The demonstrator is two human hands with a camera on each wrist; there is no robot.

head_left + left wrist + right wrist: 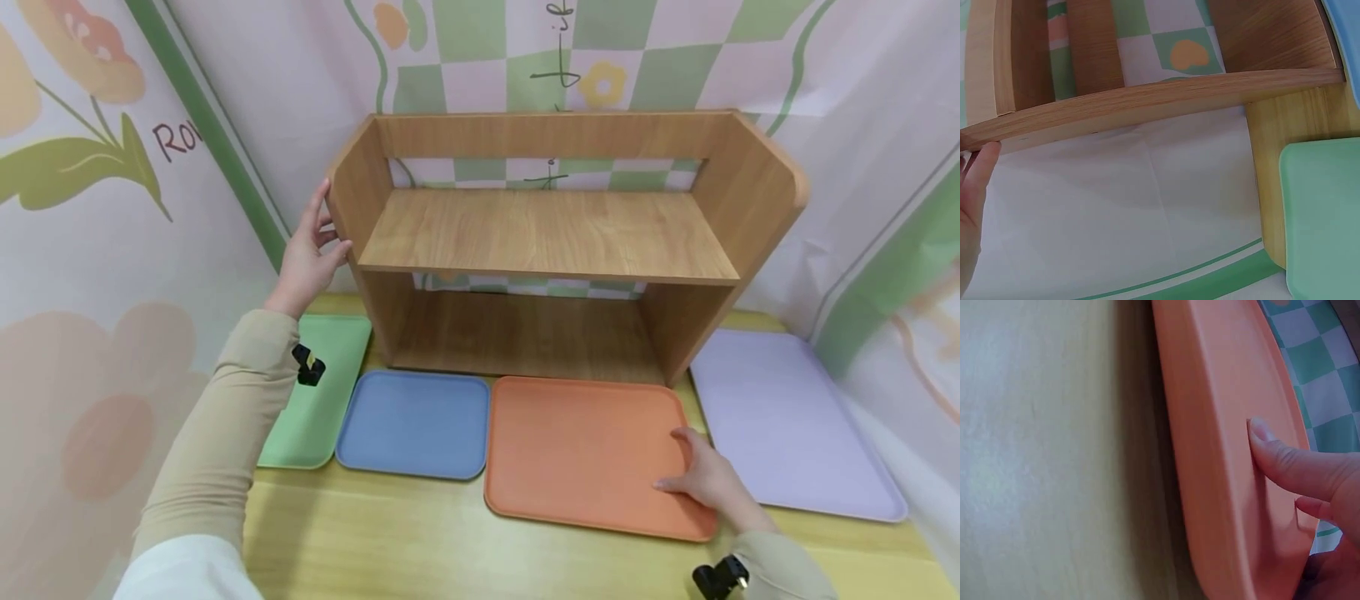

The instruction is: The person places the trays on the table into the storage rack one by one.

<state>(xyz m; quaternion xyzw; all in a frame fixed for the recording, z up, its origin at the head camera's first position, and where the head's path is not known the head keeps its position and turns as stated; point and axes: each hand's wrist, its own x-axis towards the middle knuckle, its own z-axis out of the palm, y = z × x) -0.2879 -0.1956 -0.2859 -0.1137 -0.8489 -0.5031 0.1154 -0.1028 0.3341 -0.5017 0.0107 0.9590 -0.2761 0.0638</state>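
As left hand (307, 257) touches shelf (547, 232), right hand (705, 477) grips orange tray (577, 450)

Left wrist view alone shows us the shelf's outer left face; that hand's thumb and forefinger stand apart. Flat, rectangular, round-cornered and low-rimmed, the orange tray is clamped between right thumb and fingers, near right, between blue tray (414, 423) and lilac tray (791, 421).

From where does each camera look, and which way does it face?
Head: worn there, facing forward and down to the wooden shelf; left hand, right hand and sleeved arms show.
Left wrist: worn there, facing the shelf's side and green tray; part of the left hand shows.
Right wrist: worn there, facing the orange tray and table; part of the right hand shows.
Head and left wrist share the green tray.
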